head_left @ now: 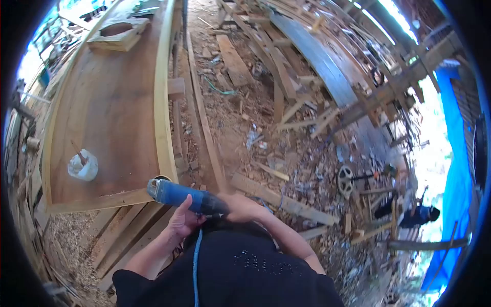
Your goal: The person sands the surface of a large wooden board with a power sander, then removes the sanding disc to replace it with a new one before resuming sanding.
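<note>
A blue and black angle grinder (176, 194) lies across the near right corner of a wooden panel (110, 102) with a raised pale frame. Its metal head is at the frame's edge, and the disc shows only in part. My left hand (185, 219) is closed at the grinder's near side, thumb up against the body, its fingers partly hidden. Around the dark rear end my right hand (239, 207) is wrapped, slightly blurred. A blue cord (197, 266) hangs down over my dark shirt. On the panel stands a crumpled white bag (83, 166) with a stick in it.
A wooden block with a round hole (118, 35) rests at the panel's far end. Planks (284, 202) and wood scraps litter the ground to the right. A pulley-like wheel (346, 181) stands among them. Another person (419, 215) in dark clothes is far right, near a blue tarp (455, 169).
</note>
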{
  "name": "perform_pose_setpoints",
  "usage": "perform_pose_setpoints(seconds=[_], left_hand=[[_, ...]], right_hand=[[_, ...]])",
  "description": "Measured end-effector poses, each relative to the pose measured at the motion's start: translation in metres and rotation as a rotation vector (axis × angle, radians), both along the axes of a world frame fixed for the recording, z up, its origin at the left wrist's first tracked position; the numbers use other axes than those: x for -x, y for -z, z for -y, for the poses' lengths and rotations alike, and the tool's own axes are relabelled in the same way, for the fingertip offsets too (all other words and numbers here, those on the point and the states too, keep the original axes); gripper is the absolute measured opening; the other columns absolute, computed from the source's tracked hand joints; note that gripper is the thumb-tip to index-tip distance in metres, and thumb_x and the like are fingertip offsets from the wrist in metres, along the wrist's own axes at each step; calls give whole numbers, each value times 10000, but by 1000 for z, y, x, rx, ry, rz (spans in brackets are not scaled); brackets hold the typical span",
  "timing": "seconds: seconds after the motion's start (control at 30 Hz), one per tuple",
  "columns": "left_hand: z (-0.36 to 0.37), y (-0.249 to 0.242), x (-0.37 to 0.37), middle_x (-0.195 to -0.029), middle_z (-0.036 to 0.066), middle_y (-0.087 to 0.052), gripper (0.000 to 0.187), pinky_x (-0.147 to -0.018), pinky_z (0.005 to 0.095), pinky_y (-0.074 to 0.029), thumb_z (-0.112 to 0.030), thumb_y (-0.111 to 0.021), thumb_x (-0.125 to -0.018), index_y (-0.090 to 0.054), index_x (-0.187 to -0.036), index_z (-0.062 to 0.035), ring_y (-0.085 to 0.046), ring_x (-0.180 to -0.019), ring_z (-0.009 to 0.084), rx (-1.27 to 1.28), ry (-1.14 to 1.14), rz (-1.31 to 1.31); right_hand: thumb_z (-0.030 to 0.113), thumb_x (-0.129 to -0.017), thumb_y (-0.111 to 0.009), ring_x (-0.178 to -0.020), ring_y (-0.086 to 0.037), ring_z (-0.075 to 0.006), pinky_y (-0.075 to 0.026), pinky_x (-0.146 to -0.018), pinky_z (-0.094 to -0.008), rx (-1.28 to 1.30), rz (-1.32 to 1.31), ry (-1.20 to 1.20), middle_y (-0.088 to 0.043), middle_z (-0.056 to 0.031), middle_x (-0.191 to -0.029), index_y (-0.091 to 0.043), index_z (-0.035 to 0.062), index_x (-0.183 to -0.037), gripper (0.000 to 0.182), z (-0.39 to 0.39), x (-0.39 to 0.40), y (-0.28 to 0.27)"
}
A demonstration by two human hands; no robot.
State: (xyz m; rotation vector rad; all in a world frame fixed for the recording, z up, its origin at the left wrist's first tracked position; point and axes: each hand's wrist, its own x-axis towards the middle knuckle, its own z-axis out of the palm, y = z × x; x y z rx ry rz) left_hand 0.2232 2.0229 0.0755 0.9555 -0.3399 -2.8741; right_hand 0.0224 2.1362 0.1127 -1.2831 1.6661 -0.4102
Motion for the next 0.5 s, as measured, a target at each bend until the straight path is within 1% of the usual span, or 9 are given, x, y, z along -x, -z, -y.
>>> perform_pose_setpoints(seconds=[0.03,0.1,0.23,0.3,0.33,0.37,0.43,0.47,0.5], left_hand=[[-2,2,7,-1212,53,-574,620,-777,302,-455,-464,-705,-809,-490,-1278,-119,-541,-1046,182,19,-33,-4],[-2,1,14,-1203,48,-577,624,-726,287,-464,-471,-686,-823,-477,-1301,-128,-543,-1039,177,11,-93,20],[-4,-1,29,-1233,43,-568,642,-737,300,-466,-474,-668,-838,-453,-1344,-143,-547,-1041,172,49,-165,-25],[-7,-2,37,-1276,45,-551,672,-752,299,-463,-483,-663,-839,-430,-1376,-153,-552,-1048,169,84,-248,98],[-8,-6,42,-1313,59,-530,677,-845,341,-470,-491,-659,-840,-426,-1382,-159,-555,-1082,183,91,-275,104],[-8,-9,48,-1313,59,-530,677,-845,341,-470,-491,-659,-840,-426,-1382,-159,-555,-1082,183,83,-300,106],[-12,-11,58,-1300,66,-537,680,-967,383,-433,-505,-656,-838,-432,-1373,-150,-543,-1127,201,168,-389,78],[-13,-9,66,-1255,71,-562,680,-1032,416,-393,-522,-652,-834,-454,-1342,-115,-536,-1143,218,188,-436,73],[-13,-14,72,-1255,71,-562,680,-1032,416,-393,-522,-652,-834,-454,-1342,-115,-536,-1143,218,169,-471,88]], right_hand=[[180,-685,-648,-964,-616,-403,-477,-856,-441,19,-4,-33,-650,-224,-1010,-516,77,-1223,563,6,10,-5],[169,-680,-652,-986,-609,-403,-470,-862,-443,-71,17,-111,-645,-227,-1017,-519,75,-1201,546,21,25,-14],[148,-682,-652,-1003,-601,-404,-467,-858,-445,9,40,-195,-638,-231,-1027,-521,64,-1173,514,36,49,0],[169,-720,-676,-915,-615,-435,-489,-791,-492,60,10,-263,-642,-248,-931,-485,55,-1090,432,46,59,-3],[152,-714,-671,-908,-614,-442,-491,-778,-501,103,-2,-285,-638,-254,-920,-477,55,-1093,436,51,64,-6],[152,-714,-671,-908,-614,-442,-491,-778,-501,97,0,-310,-638,-254,-920,-477,55,-1093,436,59,71,-6],[134,-708,-663,-918,-613,-443,-491,-781,-506,55,16,-377,-635,-261,-924,-473,53,-1097,440,72,83,-3],[121,-699,-657,-922,-615,-443,-489,-787,-509,53,35,-396,-639,-260,-922,-474,49,-1098,445,78,89,9],[121,-699,-657,-922,-615,-443,-489,-787,-509,36,47,-431,-639,-260,-922,-474,49,-1098,445,83,92,11]])
